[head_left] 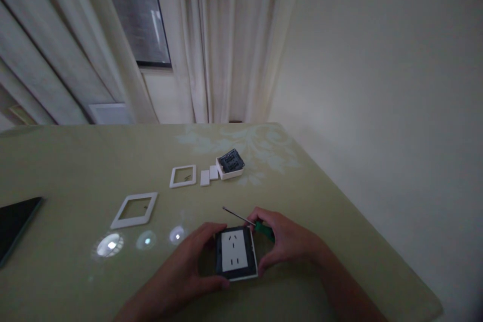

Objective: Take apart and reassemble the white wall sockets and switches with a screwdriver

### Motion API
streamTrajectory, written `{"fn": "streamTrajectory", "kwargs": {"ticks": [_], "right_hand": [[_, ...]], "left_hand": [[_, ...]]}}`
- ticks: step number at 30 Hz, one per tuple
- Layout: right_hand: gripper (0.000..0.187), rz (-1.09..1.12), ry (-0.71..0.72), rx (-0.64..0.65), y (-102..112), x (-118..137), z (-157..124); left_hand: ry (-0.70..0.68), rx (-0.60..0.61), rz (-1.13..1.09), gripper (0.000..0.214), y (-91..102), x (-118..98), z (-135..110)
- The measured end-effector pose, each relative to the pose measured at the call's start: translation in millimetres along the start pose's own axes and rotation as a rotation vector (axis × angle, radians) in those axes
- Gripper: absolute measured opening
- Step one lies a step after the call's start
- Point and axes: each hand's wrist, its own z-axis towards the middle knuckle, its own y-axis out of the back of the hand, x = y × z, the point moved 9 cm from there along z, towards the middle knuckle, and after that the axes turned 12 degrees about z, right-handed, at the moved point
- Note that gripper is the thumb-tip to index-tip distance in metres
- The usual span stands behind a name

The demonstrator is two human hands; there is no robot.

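Between my two hands sits a wall socket [234, 250] with a white slotted face, a dark surround and a white edge showing at its right and bottom. My left hand [198, 259] grips it from the left, thumb at the lower corner and fingers at the upper one. On the other side, my right hand [281, 239] holds a screwdriver [264, 230] with a green handle; its thin shaft points up and left past the socket's top. Fingertips of that same hand rest at or close to the socket's right edge.
Two white square frames [128, 223] [183, 184] lie left on the table [302, 196], small dark screws within their openings. Beyond are two white plates [205, 178] and a white box [232, 175] with a dark socket part [231, 160] on it. A dark flat panel [17, 224] lies far left.
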Motion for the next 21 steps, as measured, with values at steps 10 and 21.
{"fn": "streamTrajectory", "kwargs": {"ticks": [10, 21], "right_hand": [[0.046, -0.047, 0.023, -0.047, 2, 2, 3], [0.042, -0.04, 0.018, -0.042, 1, 5, 3]], "left_hand": [[-0.068, -0.021, 0.226, 0.09, 7.5, 3, 0], [-0.078, -0.085, 0.269, 0.088, 7.6, -3, -2]]}}
